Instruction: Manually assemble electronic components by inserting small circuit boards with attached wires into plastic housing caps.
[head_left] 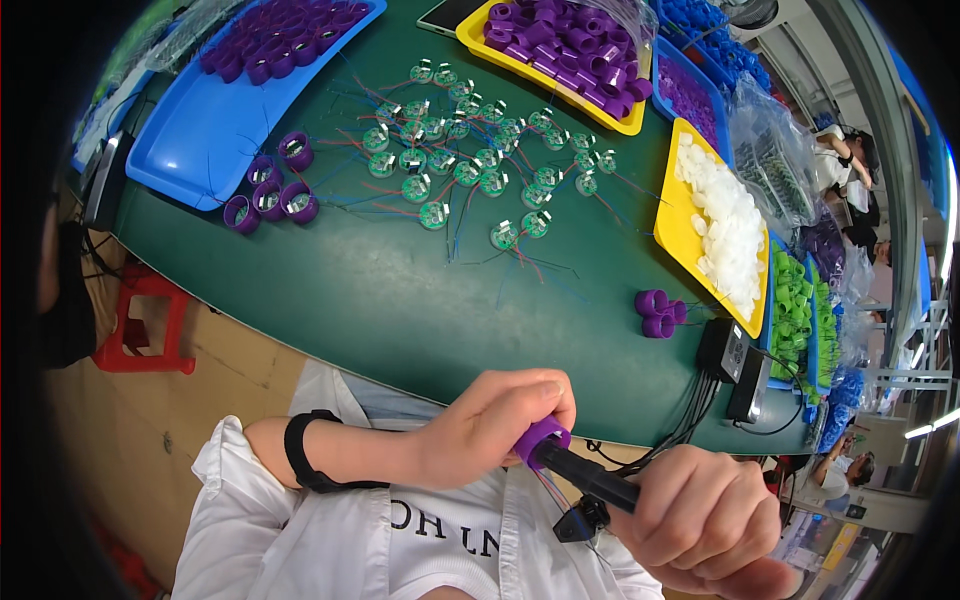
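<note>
My left hand [500,415] is closed around a short purple plastic sleeve [543,437], held just off the table's front edge. In my closed right hand [705,515] is a black rod-shaped tool [590,475]. Its tip goes into the open end of the sleeve, so what lies inside is hidden. Thin red and dark wires [548,488] hang beneath the sleeve. A small black piece [580,521] sits under the tool, near my right hand; its kind is unclear.
Green round circuit boards [466,172] with wires spread over the green table [350,290]. Several purple sleeves [268,200] holding boards stand left, beside a blue tray [185,150]. Loose sleeves [657,326] and black adapter boxes [722,350] lie right. Yellow trays [672,215] hold white and purple parts.
</note>
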